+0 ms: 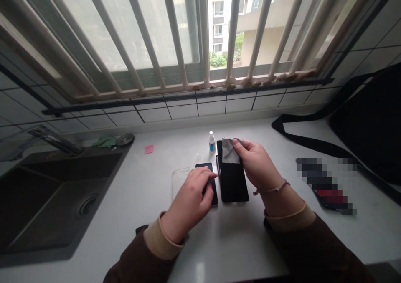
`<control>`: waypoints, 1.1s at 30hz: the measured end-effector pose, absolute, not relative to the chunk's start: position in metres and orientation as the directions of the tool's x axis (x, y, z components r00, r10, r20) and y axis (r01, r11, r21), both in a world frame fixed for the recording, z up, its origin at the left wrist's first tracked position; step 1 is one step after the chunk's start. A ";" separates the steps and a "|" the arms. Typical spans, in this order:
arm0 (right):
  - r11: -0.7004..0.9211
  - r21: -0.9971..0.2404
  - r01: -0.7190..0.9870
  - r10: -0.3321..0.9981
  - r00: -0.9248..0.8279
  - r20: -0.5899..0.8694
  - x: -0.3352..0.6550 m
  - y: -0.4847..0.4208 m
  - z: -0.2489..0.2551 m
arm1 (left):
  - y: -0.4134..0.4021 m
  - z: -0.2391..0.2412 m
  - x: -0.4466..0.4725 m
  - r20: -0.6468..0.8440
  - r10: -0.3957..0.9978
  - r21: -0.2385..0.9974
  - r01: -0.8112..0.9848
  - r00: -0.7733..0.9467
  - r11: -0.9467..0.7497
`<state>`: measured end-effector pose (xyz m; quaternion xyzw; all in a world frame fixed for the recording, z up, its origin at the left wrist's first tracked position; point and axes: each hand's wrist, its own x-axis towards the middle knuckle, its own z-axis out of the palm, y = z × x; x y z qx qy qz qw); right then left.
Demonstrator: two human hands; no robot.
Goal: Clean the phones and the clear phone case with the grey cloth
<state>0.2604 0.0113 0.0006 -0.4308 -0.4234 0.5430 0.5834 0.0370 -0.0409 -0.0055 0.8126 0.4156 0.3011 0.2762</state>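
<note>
My right hand (255, 160) pinches a small grey cloth (231, 152) between thumb and fingers. The cloth lies against the upper part of a flat black rectangular thing (234, 183). Whether my right fingers also grip that black thing's edge, I cannot tell. My left hand (192, 195) is over a dark phone (214, 196), thumb and forefinger apart, and covers much of it. Whether the left fingers touch the screen is unclear. Partly behind my left hand lies a clear phone case (179, 178). A small white bottle (211, 142) with a blue label stands upright just beyond the phone.
To the left is a dark sink (37, 208) with a faucet (58, 141). A pink note (148, 149) lies on the white counter (140, 191). A black bag (369, 107) with a strap is at the right, near a blurred-out item (326, 187). A barred window is behind.
</note>
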 end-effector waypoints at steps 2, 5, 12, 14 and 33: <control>-0.022 -0.940 -0.340 1.000 0.010 -0.027 0.257 0.009 0.003 | -0.040 -0.004 0.039 0.164 0.933 0.880 0.380 0.321 -0.285; -0.082 -0.923 -0.377 0.997 -0.023 -0.080 0.248 0.005 0.005 | -0.044 -0.003 0.045 -0.166 0.933 0.980 -0.055 0.320 0.193; -0.158 -0.928 -0.337 0.980 -0.169 -0.105 0.223 -0.006 -0.003 | -0.060 0.004 0.058 -0.268 0.709 0.659 -0.413 0.652 0.629; -0.163 -0.942 -0.293 0.976 -0.189 -0.111 0.221 -0.007 -0.006 | -0.061 0.006 0.057 -0.305 0.699 0.635 -0.409 0.647 0.655; 0.252 -0.911 0.327 0.861 0.354 0.366 0.242 -0.007 0.005 | -0.052 0.007 0.048 -0.427 0.706 0.644 -0.358 0.565 0.676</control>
